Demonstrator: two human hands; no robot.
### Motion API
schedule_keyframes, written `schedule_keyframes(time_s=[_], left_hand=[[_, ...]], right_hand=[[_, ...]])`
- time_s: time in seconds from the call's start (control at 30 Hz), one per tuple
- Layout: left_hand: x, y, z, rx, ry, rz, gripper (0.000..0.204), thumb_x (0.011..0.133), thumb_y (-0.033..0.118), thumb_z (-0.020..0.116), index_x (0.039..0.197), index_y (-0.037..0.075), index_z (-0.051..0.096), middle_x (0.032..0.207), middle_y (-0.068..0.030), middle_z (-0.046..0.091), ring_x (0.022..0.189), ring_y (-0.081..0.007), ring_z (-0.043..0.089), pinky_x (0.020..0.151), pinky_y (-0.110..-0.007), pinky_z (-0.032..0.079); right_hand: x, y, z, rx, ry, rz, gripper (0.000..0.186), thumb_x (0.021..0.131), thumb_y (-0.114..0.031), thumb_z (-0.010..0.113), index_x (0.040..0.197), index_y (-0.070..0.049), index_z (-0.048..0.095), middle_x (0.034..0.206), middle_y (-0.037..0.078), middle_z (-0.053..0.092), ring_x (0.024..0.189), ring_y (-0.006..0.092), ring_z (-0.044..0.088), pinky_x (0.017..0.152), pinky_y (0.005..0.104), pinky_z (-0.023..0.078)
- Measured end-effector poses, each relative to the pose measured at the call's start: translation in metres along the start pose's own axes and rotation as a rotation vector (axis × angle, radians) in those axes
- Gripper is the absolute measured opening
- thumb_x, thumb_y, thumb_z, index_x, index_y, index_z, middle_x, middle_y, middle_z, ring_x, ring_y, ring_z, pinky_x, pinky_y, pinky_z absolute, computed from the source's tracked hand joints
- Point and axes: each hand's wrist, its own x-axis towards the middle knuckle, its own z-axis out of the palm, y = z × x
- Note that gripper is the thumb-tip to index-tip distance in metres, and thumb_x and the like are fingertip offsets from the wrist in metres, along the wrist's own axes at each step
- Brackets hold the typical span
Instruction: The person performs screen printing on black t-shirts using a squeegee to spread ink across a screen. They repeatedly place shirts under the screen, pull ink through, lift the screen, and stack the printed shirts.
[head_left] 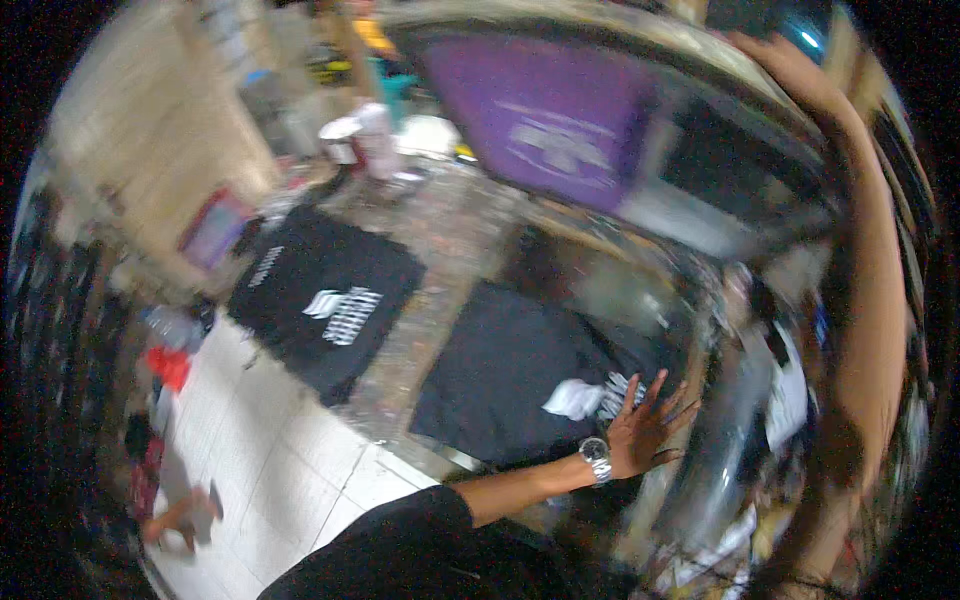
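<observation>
My left hand (pixel 645 425), wearing a metal watch, has its fingers spread at the right side of a black shirt (pixel 500 370) with a white print, lying on a flat platen. My right arm rises along the right side to my right hand (pixel 790 65), which grips the top edge of a raised screen frame (pixel 690 45) with purple mesh and a pale design. Its fingertips are blurred. A second black printed shirt (pixel 320 290) lies flat to the left of the first one.
Paint-stained tubs (pixel 370 140) and coloured containers (pixel 390 85) stand at the back. A cluttered ledge (pixel 760 450) is at the right. On the lower left are white floor tiles (pixel 250 460), red items (pixel 168 365) and another person's bare limb (pixel 175 525), too blurred to identify.
</observation>
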Motion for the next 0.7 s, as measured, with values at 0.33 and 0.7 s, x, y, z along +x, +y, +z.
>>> schedule_keyframes(time_s=[0.33, 0.7], left_hand=[[-0.054, 0.063, -0.051, -0.337, -0.189, 0.364, 0.065, 0.087, 0.051, 0.071, 0.141, 0.015, 0.061, 0.143, -0.0132, 0.058, 0.148, -0.0327, 0.039, 0.122, -0.067, 0.015], [-0.154, -0.074, -0.100, 0.369, -0.266, -0.319, 0.067, 0.093, 0.047, 0.061, 0.156, 0.031, 0.046, 0.170, -0.0067, 0.029, 0.157, -0.0421, 0.017, 0.120, -0.071, 0.007]], right_hand=[[-0.023, 0.009, -0.013, 0.045, 0.111, 0.012, 0.061, 0.105, -0.054, 0.041, 0.145, -0.013, 0.060, 0.153, 0.024, 0.050, 0.141, 0.0400, 0.047, 0.118, 0.0509, 0.033], [-0.060, -0.019, -0.010, 0.051, 0.043, -0.190, 0.059, 0.108, -0.045, 0.040, 0.148, -0.004, 0.053, 0.159, 0.023, 0.043, 0.145, 0.0379, 0.043, 0.121, 0.0510, 0.029]])
